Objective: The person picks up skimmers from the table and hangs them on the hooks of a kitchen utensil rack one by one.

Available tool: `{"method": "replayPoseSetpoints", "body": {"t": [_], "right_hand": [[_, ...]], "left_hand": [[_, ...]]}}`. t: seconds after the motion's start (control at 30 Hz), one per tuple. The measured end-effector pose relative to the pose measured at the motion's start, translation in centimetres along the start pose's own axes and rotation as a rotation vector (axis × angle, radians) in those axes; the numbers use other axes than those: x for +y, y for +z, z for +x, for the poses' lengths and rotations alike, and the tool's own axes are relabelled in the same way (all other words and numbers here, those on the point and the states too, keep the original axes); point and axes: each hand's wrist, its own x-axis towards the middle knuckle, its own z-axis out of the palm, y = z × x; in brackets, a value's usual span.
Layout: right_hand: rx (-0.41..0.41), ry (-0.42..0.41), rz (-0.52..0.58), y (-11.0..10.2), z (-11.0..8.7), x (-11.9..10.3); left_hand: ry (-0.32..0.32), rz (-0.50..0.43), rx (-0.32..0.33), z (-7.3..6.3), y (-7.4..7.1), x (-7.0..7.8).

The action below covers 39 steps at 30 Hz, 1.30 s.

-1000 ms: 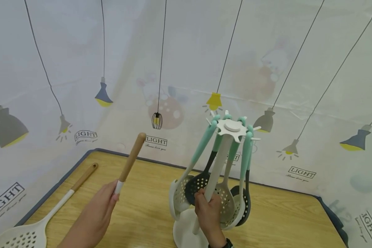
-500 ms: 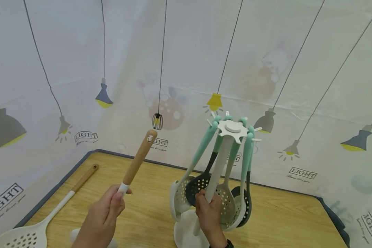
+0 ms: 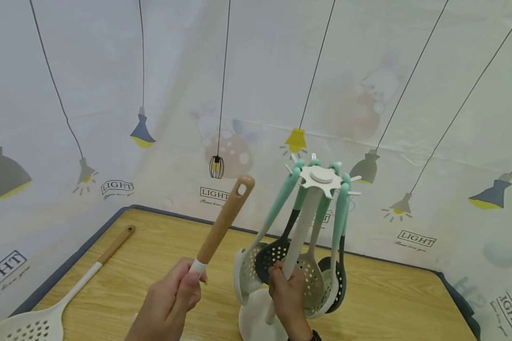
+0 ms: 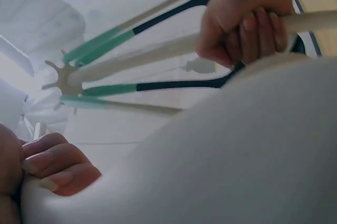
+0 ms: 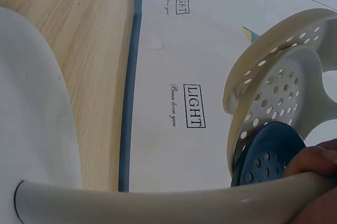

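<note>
My left hand [image 3: 170, 300] grips the white neck of a kitchen utensil with a wooden handle [image 3: 224, 222]. The handle tilts up and right, and a hole pierces its end. In the left wrist view the utensil's smooth white head [image 4: 253, 150] fills the lower right; its full shape is hidden. My right hand [image 3: 287, 293] holds the pale pole [image 3: 300, 232] of a utensil rack, between its round base [image 3: 256, 317] and hooked top [image 3: 320, 176]. Several slotted spoons and skimmers with mint handles hang from the hooks, among them a dark one [image 3: 273, 255].
A white skimmer [image 3: 38, 322] with a wooden handle lies on the left of the wooden table [image 3: 388, 293]. Dark edging borders the tabletop. Behind rises a pale cloth backdrop [image 3: 256, 71] printed with lamps.
My left hand has moved right, carrying the wooden-handled utensil closer to the rack and tilting it further right. My right hand stays on the pole.
</note>
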Motion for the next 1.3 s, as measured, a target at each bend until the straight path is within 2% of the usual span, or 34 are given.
{"method": "replayPoseSetpoints", "body": {"t": [0.13, 0.3, 0.37, 0.5, 0.53, 0.63, 0.73, 0.83, 1.07, 1.3], "right_hand": [[-0.001, -0.009, 0.012, 0.0, 0.0, 0.0], [0.0, 0.007, 0.034, -0.1, 0.0, 0.1], [0.001, 0.017, 0.04, -0.1, -0.1, 0.1], [-0.005, 0.012, 0.039, -0.1, -0.2, 0.1], [-0.005, 0.009, 0.035, -0.1, -0.2, 0.1], [-0.005, -0.003, 0.02, 0.0, -0.2, 0.1], [0.0, -0.01, 0.007, 0.0, -0.1, 0.2], [0.001, -0.021, 0.01, 0.0, -0.1, 0.3], [-0.001, -0.054, 0.004, 0.0, 0.0, 0.4], [0.008, -0.047, 0.017, 0.0, 0.0, 0.3]], "left_hand": [[0.038, -0.056, -0.032, 0.6, 1.0, 1.0], [0.03, -0.117, -0.078, 1.3, 2.4, 2.2], [-0.012, -0.142, -0.105, 1.5, 2.8, 2.7], [-0.043, -0.175, -0.121, 2.0, 3.6, 3.2], [-0.045, -0.184, -0.122, 2.1, 3.8, 3.3], [0.02, -0.216, -0.118, 2.3, 4.5, 3.1], [0.036, -0.255, -0.14, 2.4, 5.0, 3.0], [0.021, -0.278, -0.158, 2.5, 5.5, 2.9], [0.04, -0.308, -0.165, 2.5, 6.1, 2.8], [0.054, -0.315, -0.164, 2.4, 6.4, 2.7]]}}
